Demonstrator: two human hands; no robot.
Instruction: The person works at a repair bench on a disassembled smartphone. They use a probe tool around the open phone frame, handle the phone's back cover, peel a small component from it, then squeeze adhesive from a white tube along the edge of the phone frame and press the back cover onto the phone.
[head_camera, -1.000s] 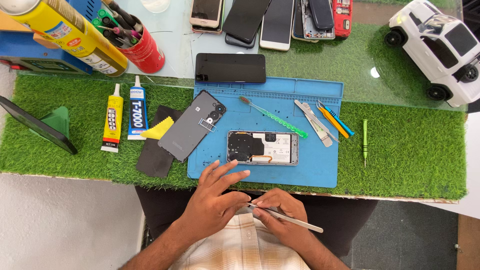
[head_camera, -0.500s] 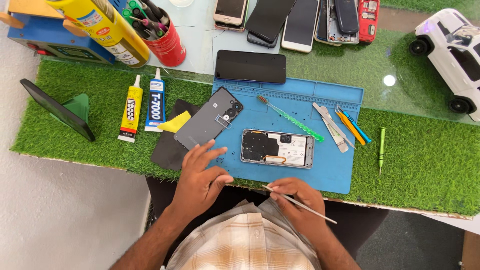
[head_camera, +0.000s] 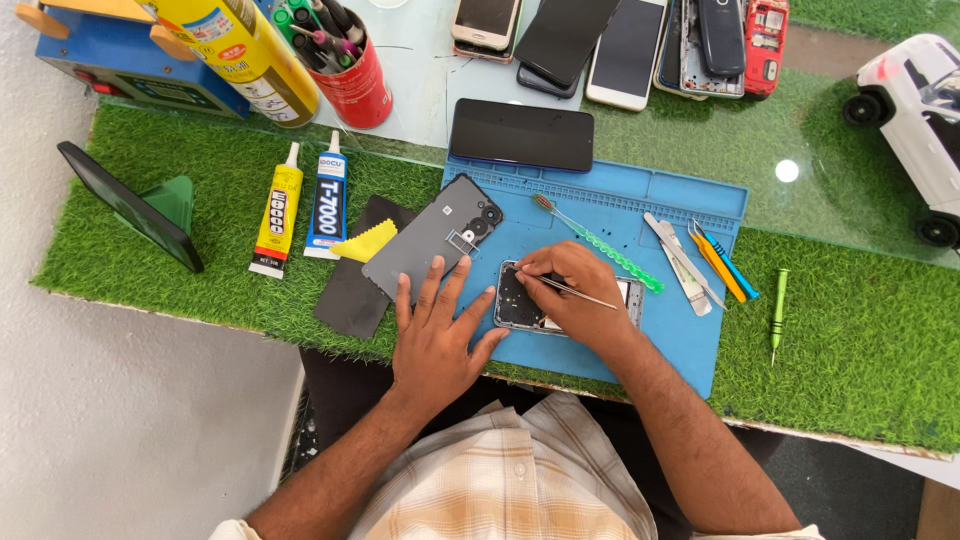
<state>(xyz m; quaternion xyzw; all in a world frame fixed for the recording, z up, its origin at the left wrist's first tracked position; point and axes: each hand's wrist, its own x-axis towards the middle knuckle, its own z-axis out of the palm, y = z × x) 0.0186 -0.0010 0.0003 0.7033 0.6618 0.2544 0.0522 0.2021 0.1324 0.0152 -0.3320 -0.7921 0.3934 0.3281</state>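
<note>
Two hands over opened phone (head_camera: 520, 300), right hand (head_camera: 570, 300) grip pinching tweezers (head_camera: 580, 292), left hand (head_camera: 435, 335) released, flat on blue mat (head_camera: 690, 340)

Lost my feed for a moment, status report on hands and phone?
Left hand flat on blue mat, empty. Right hand holds tweezers over opened phone. Nothing obstructing.

Mat (head_camera: 690, 330): was blue.
Back cover (head_camera: 425, 245): was dark grey.
Brush (head_camera: 600, 243): was green, red bristles.
Glue tubes (head_camera: 276, 208): were yellow, and white-and-blue at its 3 o'clock.
Cup (head_camera: 352, 88): was red.
Turf (head_camera: 860, 340): was green.
Shirt (head_camera: 500, 480): was beige plaid.
Toy car (head_camera: 915, 110): was white.
</note>
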